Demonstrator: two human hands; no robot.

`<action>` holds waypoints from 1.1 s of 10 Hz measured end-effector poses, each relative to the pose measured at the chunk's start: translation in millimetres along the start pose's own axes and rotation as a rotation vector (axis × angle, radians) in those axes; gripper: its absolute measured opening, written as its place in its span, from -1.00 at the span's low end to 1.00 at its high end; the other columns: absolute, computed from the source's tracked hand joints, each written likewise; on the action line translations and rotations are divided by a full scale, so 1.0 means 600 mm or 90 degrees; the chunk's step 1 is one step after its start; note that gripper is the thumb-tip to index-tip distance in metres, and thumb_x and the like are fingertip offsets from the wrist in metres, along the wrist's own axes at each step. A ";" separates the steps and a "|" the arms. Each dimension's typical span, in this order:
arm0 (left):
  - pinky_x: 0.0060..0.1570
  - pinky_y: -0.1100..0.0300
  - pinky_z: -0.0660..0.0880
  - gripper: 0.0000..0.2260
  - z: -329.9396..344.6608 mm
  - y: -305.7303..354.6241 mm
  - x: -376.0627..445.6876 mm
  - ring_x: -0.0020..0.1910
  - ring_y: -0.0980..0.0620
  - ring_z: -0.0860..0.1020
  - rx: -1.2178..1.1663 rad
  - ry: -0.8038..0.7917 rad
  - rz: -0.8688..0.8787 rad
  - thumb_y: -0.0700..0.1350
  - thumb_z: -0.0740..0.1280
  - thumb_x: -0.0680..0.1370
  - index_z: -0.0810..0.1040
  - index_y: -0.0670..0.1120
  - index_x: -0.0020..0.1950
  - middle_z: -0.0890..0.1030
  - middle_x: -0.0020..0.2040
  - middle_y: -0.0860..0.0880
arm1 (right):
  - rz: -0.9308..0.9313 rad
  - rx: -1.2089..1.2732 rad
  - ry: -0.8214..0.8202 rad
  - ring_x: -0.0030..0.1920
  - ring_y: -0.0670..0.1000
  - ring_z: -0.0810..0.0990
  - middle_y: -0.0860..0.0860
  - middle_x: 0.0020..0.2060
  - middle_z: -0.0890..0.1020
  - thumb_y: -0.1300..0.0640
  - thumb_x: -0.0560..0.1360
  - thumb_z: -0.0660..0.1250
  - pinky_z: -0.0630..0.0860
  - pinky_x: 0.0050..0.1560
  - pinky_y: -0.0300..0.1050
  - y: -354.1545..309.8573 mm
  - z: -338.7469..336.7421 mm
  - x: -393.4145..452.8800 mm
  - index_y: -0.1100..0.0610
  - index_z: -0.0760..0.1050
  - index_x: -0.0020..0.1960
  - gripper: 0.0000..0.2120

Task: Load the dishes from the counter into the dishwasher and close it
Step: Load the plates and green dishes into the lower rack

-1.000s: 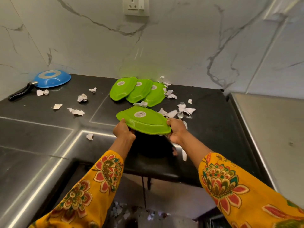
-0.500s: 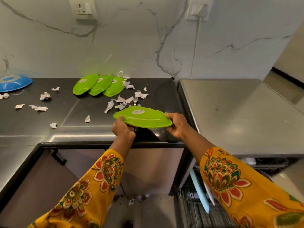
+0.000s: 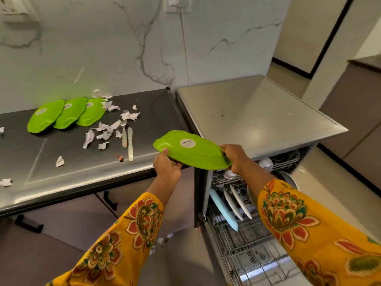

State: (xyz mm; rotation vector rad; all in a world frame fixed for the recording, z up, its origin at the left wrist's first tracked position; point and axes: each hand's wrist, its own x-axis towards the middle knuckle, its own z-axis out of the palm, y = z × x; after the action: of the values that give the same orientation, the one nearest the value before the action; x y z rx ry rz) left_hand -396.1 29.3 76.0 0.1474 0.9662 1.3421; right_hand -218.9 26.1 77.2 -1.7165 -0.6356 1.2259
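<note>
My left hand (image 3: 167, 166) has its fingers tucked under the green plate (image 3: 192, 150), so I cannot see them; the print on the plate's sticker (image 3: 187, 143) is too small for me to read; my right sleeve (image 3: 321, 234) covers part of the dishwasher's lower rack (image 3: 247, 240), and the bottom edge cuts the rack off; the pale things in the upper rack (image 3: 266, 165) are too shadowed for me to name; the wall socket (image 3: 15, 9) at top left is smeared with blur; a paper scrap (image 3: 1, 130) is cut by the left edge.
</note>
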 end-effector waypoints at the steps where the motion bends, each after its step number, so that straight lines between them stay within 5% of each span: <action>1: -0.06 0.00 0.49 -0.74 0.009 -0.034 -0.013 -0.07 -0.07 0.55 0.021 -0.026 -0.041 -0.19 0.10 0.65 0.39 -0.15 0.33 0.51 0.15 -0.16 | -0.030 -0.092 0.056 0.05 0.10 0.56 0.26 0.15 0.58 0.24 0.53 0.23 0.52 0.03 0.04 0.013 -0.044 -0.002 0.37 0.52 0.19 -0.70; 2: -0.23 0.04 0.51 -0.80 0.013 -0.064 -0.022 -0.11 -0.05 0.55 0.043 -0.055 -0.066 -0.23 0.10 0.64 0.41 -0.11 0.23 0.53 0.09 -0.15 | -0.024 -0.133 0.080 -0.03 0.01 0.45 0.23 0.24 0.53 0.20 0.56 0.18 0.42 0.00 -0.11 0.029 -0.082 -0.012 0.29 0.48 0.28 -0.67; 3: -0.16 -0.01 0.52 -0.84 0.015 -0.099 -0.038 -0.12 -0.07 0.54 0.076 -0.087 -0.101 -0.27 0.09 0.63 0.41 -0.10 0.12 0.54 -0.04 -0.13 | -0.033 -0.188 0.147 -0.04 0.00 0.41 0.22 0.17 0.55 0.20 0.57 0.15 0.40 0.03 -0.11 0.056 -0.121 -0.020 0.29 0.49 0.25 -0.68; 4: -0.23 0.03 0.55 -0.81 0.018 -0.136 -0.056 -0.15 -0.08 0.55 0.100 -0.108 -0.131 -0.30 0.08 0.60 0.38 -0.12 0.15 0.54 -0.07 -0.15 | -0.018 -0.242 0.195 -0.06 0.00 0.37 0.13 -0.05 0.46 0.16 0.59 0.12 0.34 -0.02 -0.14 0.082 -0.159 -0.056 0.13 0.50 -0.03 -0.82; 5: -0.25 0.05 0.53 -0.80 0.020 -0.170 -0.075 -0.20 -0.08 0.53 0.133 -0.126 -0.155 -0.32 0.08 0.57 0.38 -0.13 0.12 0.53 -0.12 -0.16 | -0.021 -0.334 0.228 -0.05 0.11 0.42 0.17 -0.04 0.47 0.17 0.58 0.13 0.33 -0.02 -0.10 0.100 -0.189 -0.079 0.21 0.49 -0.09 -0.80; 7: -0.45 0.24 0.48 -0.81 0.019 -0.230 -0.124 -0.42 0.03 0.47 0.204 -0.124 -0.204 -0.36 0.10 0.57 0.34 -0.11 -0.15 0.47 -0.25 -0.13 | -0.005 -0.391 0.244 0.17 0.20 0.49 0.17 0.20 0.57 0.17 0.58 0.15 0.38 0.18 -0.06 0.152 -0.235 -0.125 0.21 0.60 0.11 -0.72; 8: -0.15 0.18 0.58 -0.81 0.019 -0.263 -0.137 -0.51 -0.03 0.48 0.265 -0.128 -0.214 -0.36 0.09 0.58 0.31 -0.12 -0.17 0.38 -0.31 -0.23 | -0.005 -0.375 0.220 0.24 0.15 0.46 0.10 0.26 0.54 0.18 0.57 0.20 0.37 0.20 -0.08 0.186 -0.251 -0.137 0.18 0.58 0.18 -0.74; 9: 0.24 0.10 0.41 -0.89 0.021 -0.299 -0.138 -0.33 -0.19 0.55 0.286 -0.124 -0.245 -0.36 0.09 0.59 0.34 -0.20 -0.06 0.36 -0.23 -0.42 | 0.005 -0.381 0.184 0.28 0.14 0.45 0.08 0.30 0.51 0.14 0.57 0.23 0.37 0.22 -0.09 0.217 -0.269 -0.137 0.14 0.54 0.25 -0.72; 10: -0.15 0.19 0.58 -0.75 0.020 -0.344 -0.126 -0.14 0.01 0.57 0.267 -0.129 -0.268 -0.37 0.09 0.60 0.35 -0.22 0.26 0.50 -0.10 -0.35 | 0.012 -0.418 0.130 0.32 0.13 0.42 0.10 0.33 0.49 0.11 0.59 0.21 0.34 0.24 -0.11 0.247 -0.285 -0.120 0.10 0.50 0.30 -0.69; 11: -0.26 0.03 0.50 -0.69 0.023 -0.393 -0.103 -0.18 -0.08 0.53 0.302 -0.097 -0.290 -0.35 0.11 0.60 0.35 -0.13 0.31 0.53 0.04 -0.23 | 0.030 -0.429 0.089 0.32 0.13 0.41 0.10 0.35 0.47 0.05 0.59 0.20 0.35 0.25 -0.10 0.274 -0.306 -0.096 0.04 0.50 0.31 -0.68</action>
State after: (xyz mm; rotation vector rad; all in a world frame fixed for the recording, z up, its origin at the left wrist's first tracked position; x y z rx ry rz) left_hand -205.6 -83.8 -26.0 0.3609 1.0949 0.6621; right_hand -86.0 -164.1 -24.0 -2.3538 -1.0021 0.9636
